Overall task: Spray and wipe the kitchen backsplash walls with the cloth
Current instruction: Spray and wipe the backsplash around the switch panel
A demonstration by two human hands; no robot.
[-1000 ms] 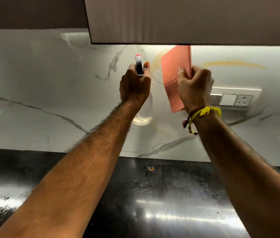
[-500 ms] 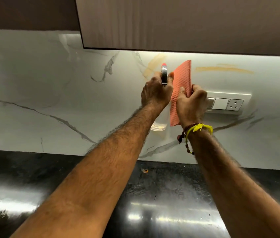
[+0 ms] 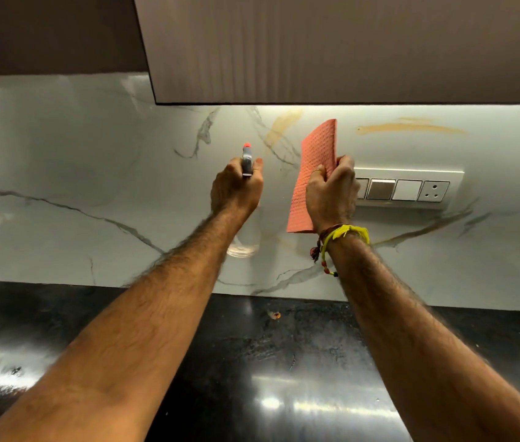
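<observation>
1. The left hand (image 3: pixel 236 189) has its grip curled round the spray bottle (image 3: pixel 247 161), nozzle toward the backsplash (image 3: pixel 92 173); the clear body hangs below the wrist. The right hand (image 3: pixel 332 194) pinches the pink cloth (image 3: pixel 314 161), which stands upright, close to the wall; I cannot tell whether it touches.
2. Risk: the switch panel (image 3: pixel 406 189) with its socket sits just beside the right hand. Spray drifting that way, or a wet cloth dragged over it, would likely put liquid into the socket.
3. Risk: the cloth is held near 1 edge only, so most of it hangs free. Pressed like that it may fold or slip instead of wiping flat.
4. Risk: 2 brownish smears (image 3: pixel 411 127) lie high on the wall, under the upper cabinet (image 3: pixel 347 52). A short spray may miss them, and runoff would likely drip onto the dark counter (image 3: pixel 284 362).
5. Room: the cabinet's lower edge caps upward reach, and knuckles could knock it on a high stroke. To the left the wall is open and unobstructed; to the right the panel's raised frame interrupts a sweep. Below, the wall meets the counter in 1 straight seam.
</observation>
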